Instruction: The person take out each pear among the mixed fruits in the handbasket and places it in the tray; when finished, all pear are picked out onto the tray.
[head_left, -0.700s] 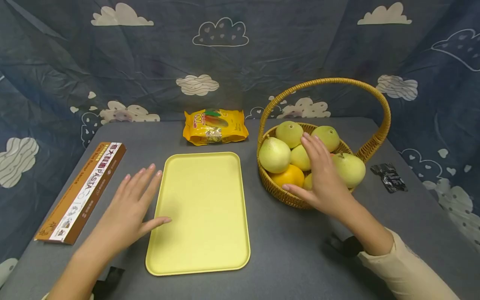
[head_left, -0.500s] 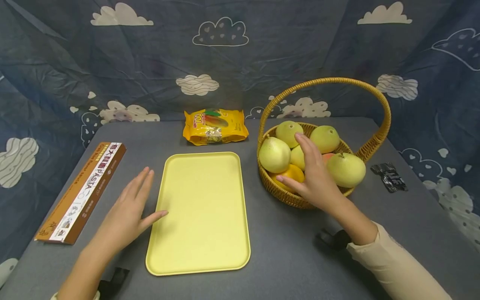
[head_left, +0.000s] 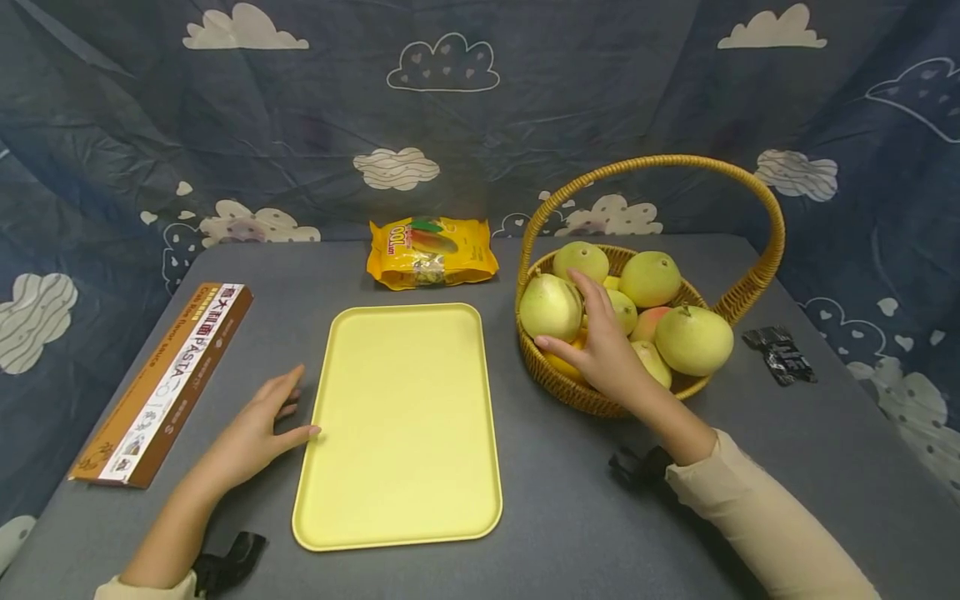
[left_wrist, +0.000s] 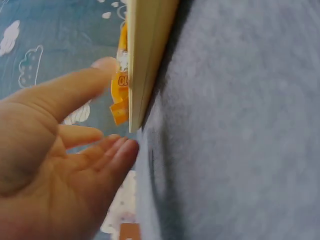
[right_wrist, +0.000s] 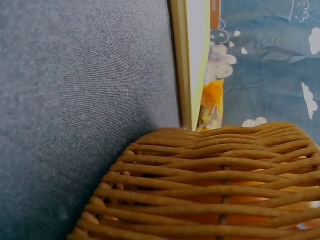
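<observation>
Right grip shifted over to leftmost pale green fruit, left grip drawn back beside tray

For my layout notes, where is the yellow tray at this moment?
In the head view, the yellow tray lies left of centre, between the left hand and the fruit basket.

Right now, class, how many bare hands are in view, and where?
2. The left hand is at the left rim of the yellow tray; the right hand is over the wicker basket, by a pale green pear. No other hand shows.
</observation>
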